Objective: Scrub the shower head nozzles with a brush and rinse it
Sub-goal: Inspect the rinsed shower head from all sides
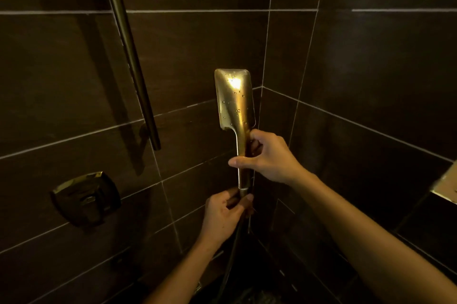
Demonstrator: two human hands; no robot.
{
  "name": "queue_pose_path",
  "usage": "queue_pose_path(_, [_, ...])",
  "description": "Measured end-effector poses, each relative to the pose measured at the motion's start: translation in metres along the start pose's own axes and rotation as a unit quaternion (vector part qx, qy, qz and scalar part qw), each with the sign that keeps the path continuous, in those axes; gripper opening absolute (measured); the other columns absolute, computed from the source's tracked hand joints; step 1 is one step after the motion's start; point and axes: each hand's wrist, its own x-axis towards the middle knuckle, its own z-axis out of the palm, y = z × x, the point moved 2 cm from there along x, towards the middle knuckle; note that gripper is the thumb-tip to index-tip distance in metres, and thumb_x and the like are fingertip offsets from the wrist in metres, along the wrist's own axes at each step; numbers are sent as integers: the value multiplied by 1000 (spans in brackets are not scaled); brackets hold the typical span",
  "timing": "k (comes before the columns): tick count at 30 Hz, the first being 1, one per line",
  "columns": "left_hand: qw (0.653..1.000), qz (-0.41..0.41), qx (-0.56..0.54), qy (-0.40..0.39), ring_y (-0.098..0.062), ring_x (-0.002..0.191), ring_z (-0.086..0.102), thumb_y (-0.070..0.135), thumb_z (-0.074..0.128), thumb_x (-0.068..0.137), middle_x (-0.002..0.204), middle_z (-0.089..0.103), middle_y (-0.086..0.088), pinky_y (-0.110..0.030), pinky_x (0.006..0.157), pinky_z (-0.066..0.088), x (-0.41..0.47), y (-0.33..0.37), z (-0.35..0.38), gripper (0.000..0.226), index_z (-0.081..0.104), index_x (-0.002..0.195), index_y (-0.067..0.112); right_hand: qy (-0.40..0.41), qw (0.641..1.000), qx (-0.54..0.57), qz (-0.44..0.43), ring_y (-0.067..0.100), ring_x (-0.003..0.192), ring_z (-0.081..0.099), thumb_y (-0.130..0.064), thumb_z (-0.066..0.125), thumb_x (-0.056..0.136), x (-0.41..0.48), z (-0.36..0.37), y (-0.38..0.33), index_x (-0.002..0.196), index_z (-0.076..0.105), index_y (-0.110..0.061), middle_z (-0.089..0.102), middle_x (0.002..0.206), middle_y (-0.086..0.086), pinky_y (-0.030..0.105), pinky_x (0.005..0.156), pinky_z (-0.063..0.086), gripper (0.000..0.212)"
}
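Two bare forearms come up from the lower edge of the frame, with no sleeves, cuffs or gloves on them. The left hand (223, 214) and the right hand (267, 157) are both uncovered. No ring, watch, bracelet or strap shows on the fingers or wrists that are visible. The fingernails look short and plain. The dim, warm light leaves finer surface detail hard to make out.

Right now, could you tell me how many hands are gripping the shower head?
2: the right hand grips the shower head by its handle; the left hand holds the bottom, where the hose joins.
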Motion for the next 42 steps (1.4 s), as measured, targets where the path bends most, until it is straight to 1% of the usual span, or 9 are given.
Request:
queue_pose_path(5, [1000,-4,0,-4,-18,83,77,18,70,91,91,78,-2,-30,73,61,0,-2,-7,10,73,100,20,-63,996,61,10,12,97,72,-28,81,84,-5,-5,4,112,65,-19,72,103,0,39,87,61,33])
queue_pose_path(10, [1000,-1,-11,25,-13,77,76,17,71,91,84,79,2,-21,65,57,-4,0,-4,7,73,97,21,16,998,-56,-10,15,76,70,-45,80,81,-6,1,-2,98,66,-18,71,88,3,42,64,59,35])
queue_pose_path(15, [1000,-8,-28,8,-20,80,77,14,69,91,87,78,-1,-29,70,61,-6,2,-9,10,73,100,17,-66,997,24,-12,2,96,68,-29,71,94,-10,-1,-4,106,65,-29,70,100,-9,20,78,54,14])
queue_pose_path(20, [999,17,-27,6,-22,75,76,10,69,91,85,77,-5,-28,67,61,-7,4,-11,9,74,98,15,-106,988,105,42,13,120,65,-20,72,92,-7,-7,4,128,63,-13,71,123,1,38,103,52,38])
queue_pose_path(24, [999,28,6,25,-19,74,76,13,70,91,87,78,1,-27,65,61,-11,2,-9,12,74,97,22,-72,994,50,67,13,122,64,-63,84,64,-8,-2,6,144,51,-15,63,137,1,42,96,59,99])
queue_pose_path(28, [999,21,15,29,-9,75,76,10,70,91,81,78,9,-17,62,56,-14,3,-7,15,72,95,24,-30,997,58,28,6,97,73,-34,89,73,-14,2,0,139,54,-20,65,120,-12,26,73,63,76])
queue_pose_path(32, [1000,14,4,18,-13,78,76,12,69,91,85,77,-1,-20,65,58,-14,5,-10,11,73,98,20,-53,997,53,33,-5,105,67,-32,83,81,-15,-1,-3,132,57,-24,68,115,-11,18,83,58,58])
queue_pose_path(38, [1000,19,-16,14,-24,71,75,15,73,88,83,78,-6,-33,67,61,-9,5,-6,16,75,104,14,-34,987,152,48,21,99,75,-9,78,87,-13,-3,-6,116,62,-8,76,103,14,47,98,57,34])
queue_pose_path(42, [999,9,-26,24,-26,75,76,18,71,90,85,78,-7,-38,72,63,-11,3,-2,17,72,106,16,-59,987,141,55,14,103,74,-16,72,93,-14,-2,-9,130,57,-15,76,110,6,40,100,54,40])
